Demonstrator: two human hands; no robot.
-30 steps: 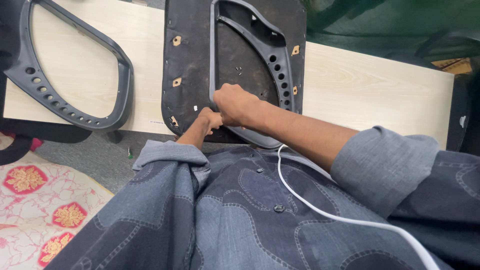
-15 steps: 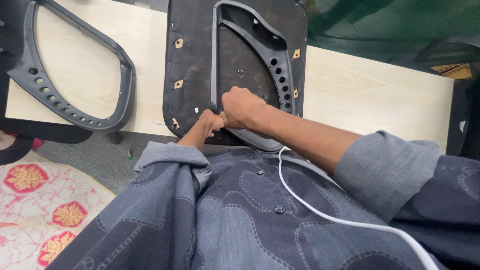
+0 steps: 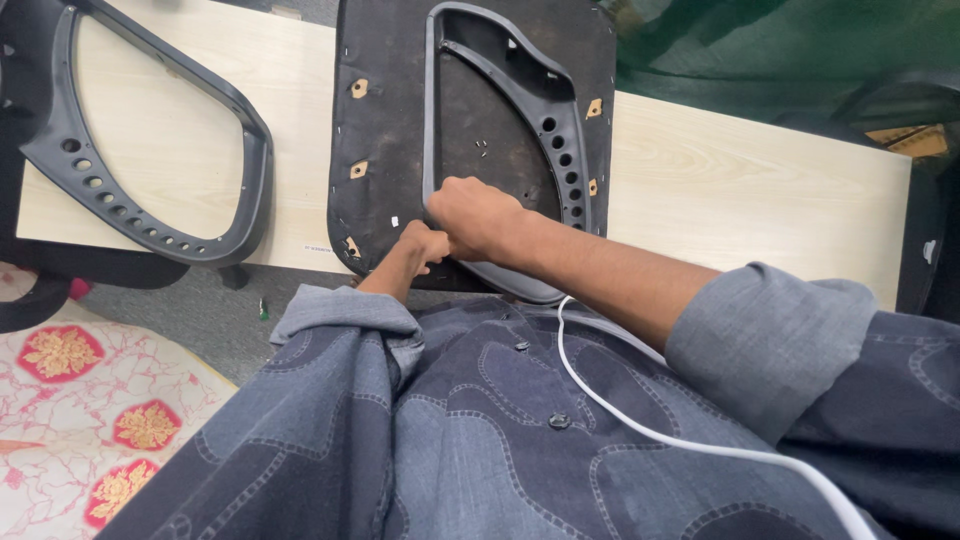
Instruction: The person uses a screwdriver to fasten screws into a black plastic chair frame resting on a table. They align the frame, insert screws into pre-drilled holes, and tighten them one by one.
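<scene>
A black fabric-covered seat panel [image 3: 385, 120] lies underside up on a pale wooden table [image 3: 740, 190]. A dark grey plastic armrest frame [image 3: 560, 130] with a row of holes lies on top of it. My right hand [image 3: 478, 215] is closed over the near left corner of that frame. Just below it, my left hand [image 3: 420, 245] is closed against the same corner at the panel's near edge. What sits between the fingers is hidden. Two small screws [image 3: 482, 147] lie on the panel inside the frame.
A second grey armrest frame [image 3: 150, 190] lies on the table at the left. A white cable [image 3: 640, 420] runs across my blue patterned shirt. A red and white patterned mat [image 3: 90, 420] covers the floor at lower left. Dark green cloth [image 3: 760, 50] sits behind the table.
Both hands stay at the frame's near left corner with only slight shifts. The view has moved a little.
</scene>
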